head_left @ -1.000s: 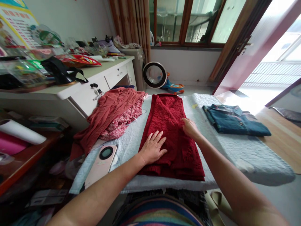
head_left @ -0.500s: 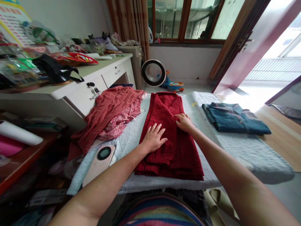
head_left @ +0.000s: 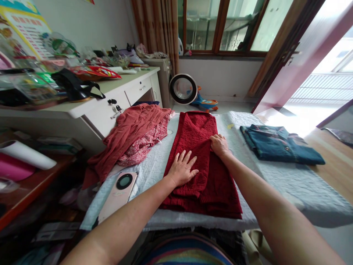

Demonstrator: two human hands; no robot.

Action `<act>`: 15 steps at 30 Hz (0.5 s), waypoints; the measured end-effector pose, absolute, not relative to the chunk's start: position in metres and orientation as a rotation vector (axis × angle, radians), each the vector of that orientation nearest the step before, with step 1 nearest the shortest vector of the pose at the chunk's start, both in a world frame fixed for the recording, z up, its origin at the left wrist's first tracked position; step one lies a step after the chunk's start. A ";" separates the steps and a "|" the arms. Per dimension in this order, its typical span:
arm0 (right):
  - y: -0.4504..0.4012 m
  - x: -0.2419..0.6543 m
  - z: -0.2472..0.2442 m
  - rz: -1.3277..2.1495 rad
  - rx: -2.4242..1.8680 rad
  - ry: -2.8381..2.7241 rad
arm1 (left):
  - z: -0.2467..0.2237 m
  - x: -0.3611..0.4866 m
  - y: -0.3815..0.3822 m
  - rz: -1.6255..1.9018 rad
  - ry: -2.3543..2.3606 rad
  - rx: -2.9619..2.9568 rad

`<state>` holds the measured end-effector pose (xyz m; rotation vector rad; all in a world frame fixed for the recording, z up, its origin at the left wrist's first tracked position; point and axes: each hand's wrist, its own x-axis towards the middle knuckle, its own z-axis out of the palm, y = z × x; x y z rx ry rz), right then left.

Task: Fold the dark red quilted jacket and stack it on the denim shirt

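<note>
Left hand (head_left: 182, 169): fingers wide, apparently steadying garment (head_left: 194, 127).
Right hand (head_left: 220, 145): fingers holding garment's edge, apparently keeping it taut.

Glare at right, gloom at lower left

Daylight burns out the doorway (head_left: 321, 84) at upper right, spilling a bright patch onto the floor. The lower left corner sinks into murky shadow. Wide-angle distortion stretches the edges, and the poster (head_left: 27, 31) looks soft.
</note>
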<state>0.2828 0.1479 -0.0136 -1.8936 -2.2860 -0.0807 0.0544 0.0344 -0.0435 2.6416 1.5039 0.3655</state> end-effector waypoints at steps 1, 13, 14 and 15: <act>0.148 0.283 -0.013 -0.076 -1.890 -2.284 | -0.045 0.054 0.034 0.366 1.509 2.638; 0.174 0.283 -0.016 0.377 -1.880 -2.024 | -0.013 0.055 0.065 0.484 1.495 2.509; 0.179 0.283 -0.017 0.440 -1.877 -1.971 | -0.011 0.055 0.073 0.499 1.512 2.518; 0.184 0.282 -0.017 0.503 -1.867 -1.921 | -0.011 0.055 0.082 0.503 1.533 2.526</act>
